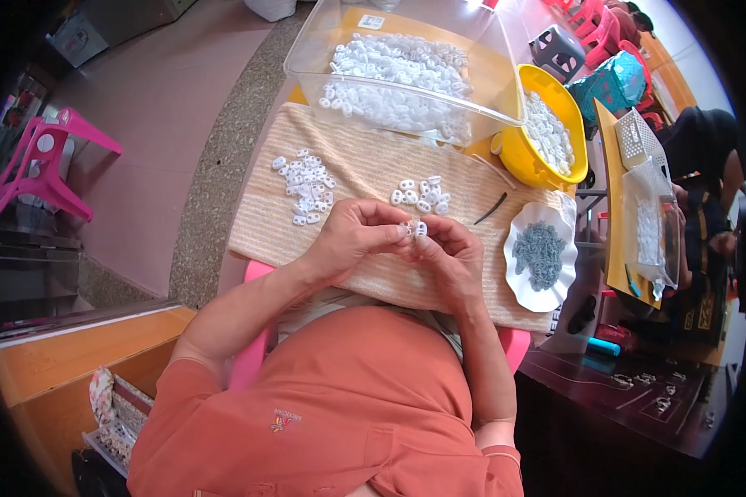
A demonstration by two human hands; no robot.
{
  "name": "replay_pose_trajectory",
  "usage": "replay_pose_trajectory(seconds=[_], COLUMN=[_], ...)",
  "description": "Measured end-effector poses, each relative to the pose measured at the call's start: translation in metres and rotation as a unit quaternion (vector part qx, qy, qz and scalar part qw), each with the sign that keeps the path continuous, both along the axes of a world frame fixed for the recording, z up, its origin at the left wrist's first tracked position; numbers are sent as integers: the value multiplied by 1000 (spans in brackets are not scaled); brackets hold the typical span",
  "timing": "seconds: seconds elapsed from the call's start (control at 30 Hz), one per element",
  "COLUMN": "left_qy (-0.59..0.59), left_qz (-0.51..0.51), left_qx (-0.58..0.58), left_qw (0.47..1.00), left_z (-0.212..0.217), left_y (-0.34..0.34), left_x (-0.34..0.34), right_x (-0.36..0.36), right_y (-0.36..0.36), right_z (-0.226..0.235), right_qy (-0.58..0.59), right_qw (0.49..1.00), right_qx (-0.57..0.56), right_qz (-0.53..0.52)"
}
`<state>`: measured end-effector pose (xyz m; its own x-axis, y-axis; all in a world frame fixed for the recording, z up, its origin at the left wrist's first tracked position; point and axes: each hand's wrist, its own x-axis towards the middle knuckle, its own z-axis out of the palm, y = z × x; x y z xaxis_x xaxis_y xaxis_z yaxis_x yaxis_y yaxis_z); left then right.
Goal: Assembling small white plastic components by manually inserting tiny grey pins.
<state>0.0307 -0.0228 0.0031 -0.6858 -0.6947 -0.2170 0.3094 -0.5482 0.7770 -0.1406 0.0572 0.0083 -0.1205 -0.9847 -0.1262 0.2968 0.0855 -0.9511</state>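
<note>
My left hand [358, 236] and my right hand [449, 253] meet over a beige striped cloth [265, 224], fingertips pinched together on a small white plastic piece [414, 229]. Just beyond the fingers lies a small cluster of white pieces [420, 195]. A larger heap of the same white pieces [307, 185] sits further left on the cloth. A white scalloped plate [522, 277] holding small grey parts [540, 253] is to the right of my right hand.
A clear plastic bin [307, 58] with several white pieces stands at the back, a yellow bowl [514, 157] of white pieces to its right. A thin dark stick [491, 209] lies on the cloth. Pink stool [46, 161] at left; another person [704, 174] sits at right.
</note>
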Motion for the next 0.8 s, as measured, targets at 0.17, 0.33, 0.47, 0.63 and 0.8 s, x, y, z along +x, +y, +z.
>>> replay_pose_trajectory(seconds=[0.17, 0.33, 0.47, 0.63, 0.8], left_qy=[-11, -20, -24, -31, -31], left_qz=[2, 2, -6, -9, -15], left_qx=[-8, -23, -26, -29, -33], left_qw=[1000, 1000, 999, 999, 999], left_z=[1, -1, -3, -4, -2], left_y=[1, 1, 1, 1, 2], left_x=[0, 0, -1, -1, -1], right_x=[-3, -7, -9, -9, -9], right_y=[1, 2, 2, 2, 2], right_z=[0, 0, -5, -4, -6], right_qy=[4, 2, 19, 15, 12], right_qw=[1000, 1000, 1000, 1000, 1000], right_qx=[1, -1, -12, -9, -10], right_qz=[-16, -14, 0, 5, 5])
